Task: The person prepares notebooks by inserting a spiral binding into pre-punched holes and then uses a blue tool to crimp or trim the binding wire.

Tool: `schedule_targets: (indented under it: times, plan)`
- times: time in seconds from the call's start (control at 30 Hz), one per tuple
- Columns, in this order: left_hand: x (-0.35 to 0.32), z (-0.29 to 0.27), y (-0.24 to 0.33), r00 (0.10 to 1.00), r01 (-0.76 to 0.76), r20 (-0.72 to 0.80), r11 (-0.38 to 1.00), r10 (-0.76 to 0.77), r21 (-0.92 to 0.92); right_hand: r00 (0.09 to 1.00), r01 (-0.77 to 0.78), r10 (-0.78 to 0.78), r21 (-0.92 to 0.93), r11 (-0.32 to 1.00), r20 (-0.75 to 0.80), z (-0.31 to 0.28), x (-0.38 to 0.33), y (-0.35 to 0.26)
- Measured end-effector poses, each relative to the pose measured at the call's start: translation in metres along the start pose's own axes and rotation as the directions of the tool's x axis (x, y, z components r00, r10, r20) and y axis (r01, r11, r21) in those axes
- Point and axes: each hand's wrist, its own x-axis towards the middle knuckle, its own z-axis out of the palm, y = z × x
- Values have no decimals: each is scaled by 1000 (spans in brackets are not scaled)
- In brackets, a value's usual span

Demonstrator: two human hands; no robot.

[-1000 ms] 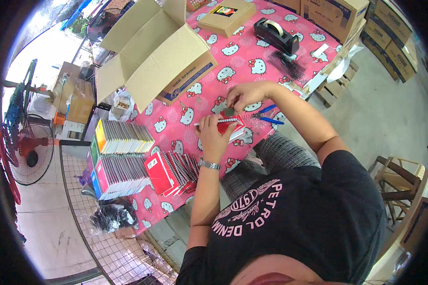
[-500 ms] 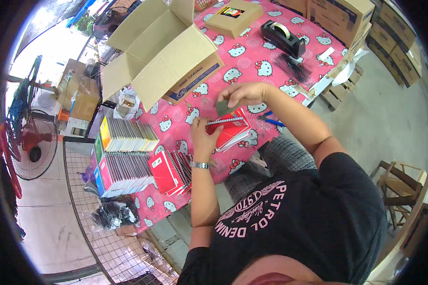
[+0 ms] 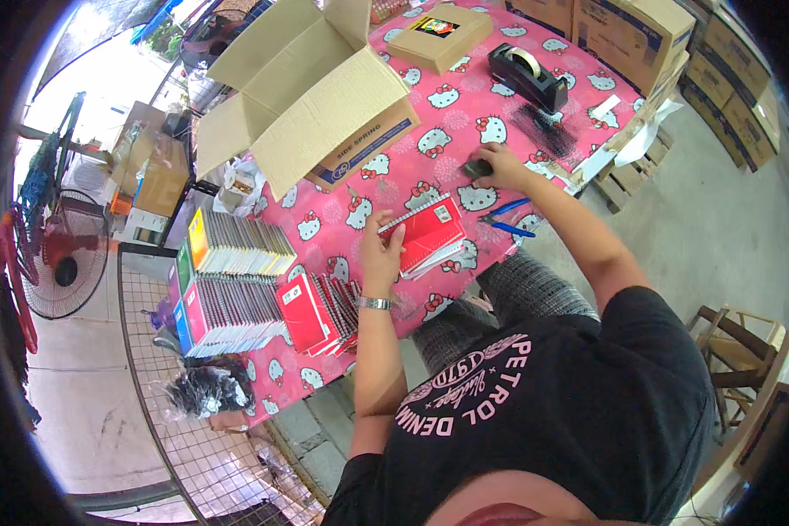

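Right now the left hand (image 3: 381,250) lies flat, fingers spread, on the near end of a red notebook (image 3: 430,232) — it rests on the pink table (image 3: 465,114), atop other notebooks. Farther up, the right hand (image 3: 500,167) is curled around a small dark object (image 3: 476,167) on the cloth, with two blue pens (image 3: 508,219) just beside the forearm.

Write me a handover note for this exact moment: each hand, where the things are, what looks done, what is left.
Left hand: resting on the red spiral notebooks at the near table edge.
Right hand: stretched out, fingers on a small dark object on the pink tablecloth.
Two blue pens lie right of the notebooks.
Done: a few notebooks pulled out in front.
Left: rows of notebooks on the left; the open cardboard box stands behind.
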Motion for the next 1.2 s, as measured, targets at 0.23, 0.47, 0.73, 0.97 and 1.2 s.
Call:
schedule_targets:
  times: [0.23, 0.47, 0.73, 0.97, 1.2]
  plan:
    - [-16, -4, -33, 988, 150, -46, 989, -150, -13, 986, 85, -98, -94, 992, -139, -3, -115, -38]
    - [-20, 9, -10, 989, -47, -143, 998, 42, -35, 986, 88, -48, -253, 964, 159, -9, -134, -44]
    - [-21, 19, -9, 977, -115, -188, 990, 99, -80, 996, -38, 50, -171, 985, 71, 14, -123, -11]
    - [-26, 14, -25, 981, -65, -190, 995, 50, -74, 994, -47, 10, -353, 935, -107, 3, -135, -34]
    - [-26, 11, -24, 982, -16, -189, 1000, 19, 18, 960, -172, 175, 32, 985, -220, 9, -136, -41]
